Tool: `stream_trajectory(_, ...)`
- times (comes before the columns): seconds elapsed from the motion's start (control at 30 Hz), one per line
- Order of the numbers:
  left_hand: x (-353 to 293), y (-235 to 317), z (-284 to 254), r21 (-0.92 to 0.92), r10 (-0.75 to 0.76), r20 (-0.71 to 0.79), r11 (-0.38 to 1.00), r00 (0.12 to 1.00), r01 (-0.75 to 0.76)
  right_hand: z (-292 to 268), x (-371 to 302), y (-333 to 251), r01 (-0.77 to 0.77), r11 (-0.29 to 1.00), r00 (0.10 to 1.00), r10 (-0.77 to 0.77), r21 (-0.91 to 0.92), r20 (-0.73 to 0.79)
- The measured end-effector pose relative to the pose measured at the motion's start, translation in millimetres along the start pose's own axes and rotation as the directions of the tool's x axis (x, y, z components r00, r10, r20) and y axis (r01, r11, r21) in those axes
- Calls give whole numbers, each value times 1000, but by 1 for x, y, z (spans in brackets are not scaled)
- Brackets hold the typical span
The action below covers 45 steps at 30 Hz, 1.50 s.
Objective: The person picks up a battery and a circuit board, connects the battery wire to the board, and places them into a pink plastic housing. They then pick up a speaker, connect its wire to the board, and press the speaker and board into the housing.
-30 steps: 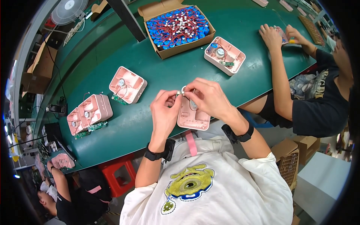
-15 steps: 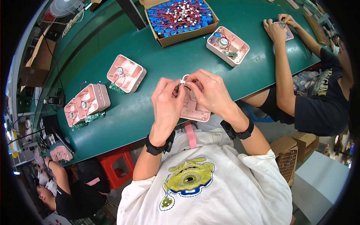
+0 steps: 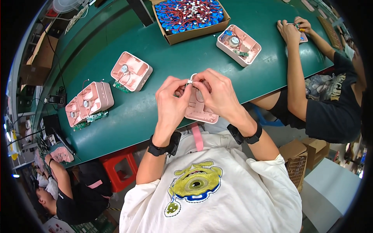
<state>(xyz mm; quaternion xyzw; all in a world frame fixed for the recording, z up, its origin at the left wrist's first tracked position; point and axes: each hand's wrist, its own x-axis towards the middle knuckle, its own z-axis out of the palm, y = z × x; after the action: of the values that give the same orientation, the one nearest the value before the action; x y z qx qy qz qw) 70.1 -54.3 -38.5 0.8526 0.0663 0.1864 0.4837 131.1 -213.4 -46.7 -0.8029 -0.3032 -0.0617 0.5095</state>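
Note:
In front of my body, a pink plastic housing (image 3: 203, 115) lies at the near edge of the green table, its upper part covered by my hands. Over its far end my left hand (image 3: 171, 97) is closed, thumb and forefinger pinching a small white wire connector (image 3: 189, 82). From the other side my right hand (image 3: 218, 92) meets it, fingertips closed on the same connector. Between the hands, part of a round speaker and a dark wire shows inside the housing. My fingers hide the wire ends.
Beyond my hands stands a carton (image 3: 198, 33) of blue wired parts. An open pink housing (image 3: 252, 42) lies to its right. More pink housings (image 3: 134, 72) with green circuit boards (image 3: 97, 116) sit leftward. A co-worker's hands (image 3: 289, 33) work at far right; another person (image 3: 62, 186) sits lower left.
My hands have shifted slightly up and come closer around the white connector. The table and its contents sit a little differently in the picture.

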Motion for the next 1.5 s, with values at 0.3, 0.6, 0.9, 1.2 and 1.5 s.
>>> stream_trajectory(0.3, 0, -3, -3, -26, -91, 40, 995, 995, 92, 4, -1, -1, 34, 998, 999, -33, -46, 11)
stream_trajectory(0.6, -1, 2, -2, 53, 63, 44, 997, 997, -65, 6, -2, -2, 104, 990, 994, -108, -90, -34)
stream_trajectory(0.9, 4, 2, -12, 61, 17, 49, 998, 999, -20, -34, 17, 12, 42, 998, 977, -31, -47, 211)
stream_trajectory(1.2, 4, 2, -9, 25, 36, 100, 999, 994, -39, -49, 26, 19, 175, 977, 953, -138, -120, 269)
stream_trajectory(1.5, -3, 6, 0, -28, 5, 41, 1000, 999, -4, -49, 31, -27, 357, 908, 934, -341, -219, 108)
